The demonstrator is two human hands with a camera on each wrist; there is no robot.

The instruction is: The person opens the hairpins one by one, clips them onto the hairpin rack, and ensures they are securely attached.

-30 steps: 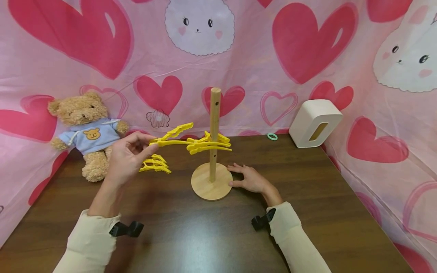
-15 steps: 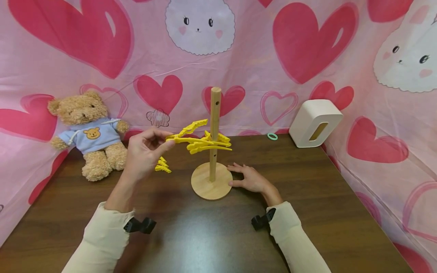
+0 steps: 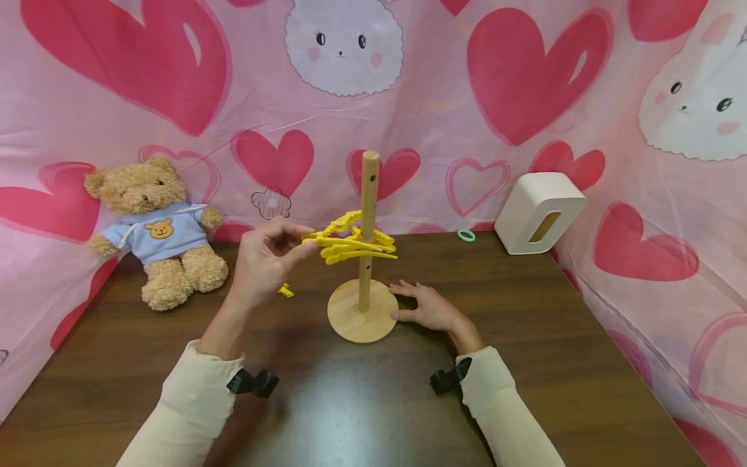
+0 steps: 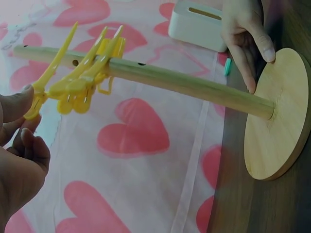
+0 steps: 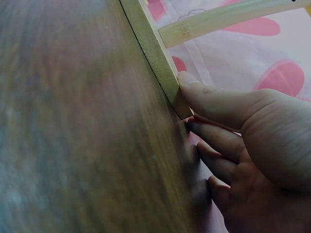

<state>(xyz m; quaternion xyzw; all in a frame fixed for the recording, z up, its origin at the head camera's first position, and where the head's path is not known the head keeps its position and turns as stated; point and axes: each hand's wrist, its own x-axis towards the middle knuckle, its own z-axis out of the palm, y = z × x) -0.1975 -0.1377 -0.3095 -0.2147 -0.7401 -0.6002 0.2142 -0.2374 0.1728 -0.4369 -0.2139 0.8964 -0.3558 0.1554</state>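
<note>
My left hand (image 3: 262, 259) pinches a yellow alligator hair clip (image 4: 54, 70) by its hinged end, between thumb and fingers. The clip's jaws are spread apart, reaching toward an upright wooden post (image 3: 369, 194). Other yellow clips (image 4: 83, 86) are clamped on the post right beside it, overlapping the held one in the head view. The post rises from a round wooden base (image 3: 344, 318) on the table. My right hand (image 3: 428, 306) rests at the base's right edge, thumb on the rim (image 5: 167, 80) and fingers spread along it.
Behind the left hand, more yellow clip tips (image 3: 286, 290) show on the dark wooden table (image 3: 327, 402). A teddy bear (image 3: 160, 233) sits at the back left. At the back right stand a white box (image 3: 528, 214) and a small mint-green ring (image 3: 465, 235). Heart-printed cloth hangs behind.
My left hand has moved right, bringing its hair clip up to the post beside the other clips. The hand now hides most clips lying on the table. My right hand stays at the base.
</note>
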